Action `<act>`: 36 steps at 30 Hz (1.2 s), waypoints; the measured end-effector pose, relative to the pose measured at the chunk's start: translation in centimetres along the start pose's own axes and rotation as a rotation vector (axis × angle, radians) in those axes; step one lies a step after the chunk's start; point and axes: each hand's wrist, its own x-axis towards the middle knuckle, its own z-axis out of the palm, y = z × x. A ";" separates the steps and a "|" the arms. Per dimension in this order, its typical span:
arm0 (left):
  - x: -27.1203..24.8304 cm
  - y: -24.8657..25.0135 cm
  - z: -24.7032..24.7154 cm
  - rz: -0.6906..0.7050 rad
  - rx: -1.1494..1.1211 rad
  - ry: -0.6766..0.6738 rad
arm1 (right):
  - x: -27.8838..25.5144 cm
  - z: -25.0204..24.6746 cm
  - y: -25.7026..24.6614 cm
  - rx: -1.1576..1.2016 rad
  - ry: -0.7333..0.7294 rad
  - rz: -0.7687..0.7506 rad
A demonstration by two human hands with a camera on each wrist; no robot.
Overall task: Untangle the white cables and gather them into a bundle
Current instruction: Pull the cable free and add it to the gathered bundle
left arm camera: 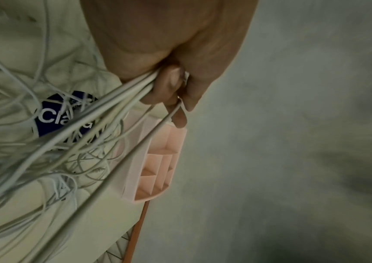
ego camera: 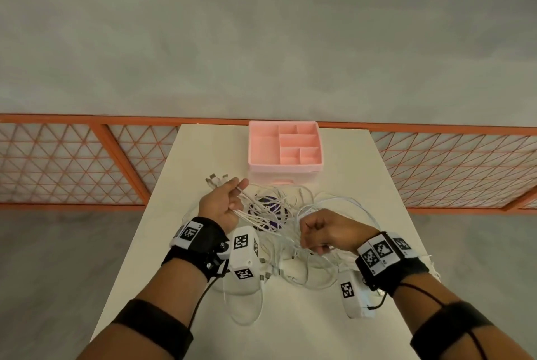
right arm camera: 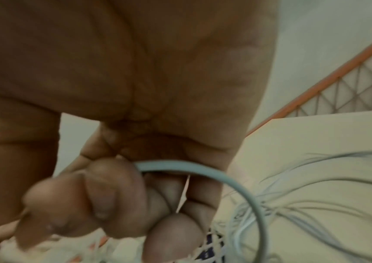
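Observation:
A tangle of thin white cables [ego camera: 290,231] lies on the white table [ego camera: 203,156] in the head view. My left hand [ego camera: 223,199] is raised palm up and grips several cable strands [left arm camera: 117,99], their plug ends [ego camera: 216,179] sticking out past the fingers. My right hand [ego camera: 316,231] hovers over the tangle's right side with curled fingers [right arm camera: 104,195] hooked round one looped cable [right arm camera: 237,185]. Loose loops [ego camera: 247,310] trail toward the near edge.
A pink compartment organiser [ego camera: 285,146] stands at the table's far end, just behind the cables. A dark blue round sticker [ego camera: 268,210] lies under the tangle. Orange mesh fencing [ego camera: 72,162] runs on both sides below the table, with grey floor beyond.

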 end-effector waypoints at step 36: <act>0.2 -2.5 -0.2 0.254 0.240 0.116 | 2.4 4.3 -4.2 -0.404 0.212 -0.353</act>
